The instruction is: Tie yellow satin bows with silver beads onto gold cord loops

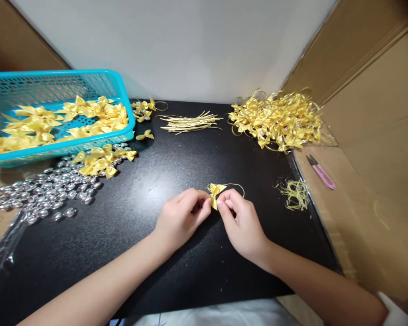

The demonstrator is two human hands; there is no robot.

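A yellow ribbon bow (215,192) is held between my two hands just above the black table. My left hand (185,213) pinches the bow's left side, fingers curled together. On its other side, my right hand (241,222) has thumb and forefinger closed at the bow's lower right edge. A thin gold cord (240,185) curves out from behind the bow and arcs over the right fingers. The bow's centre is partly covered by the fingertips, so I cannot tell how the cord is fastened there.
A blue basket (122,104) of yellow bows stands at the left. Silver beads (51,190) and loose bows (98,160) lie before it. Gold cords (190,122) lie at the back, near heaped bows with cords (279,120). Cord scraps (295,194) and pink-handled snips (321,172) are at right.
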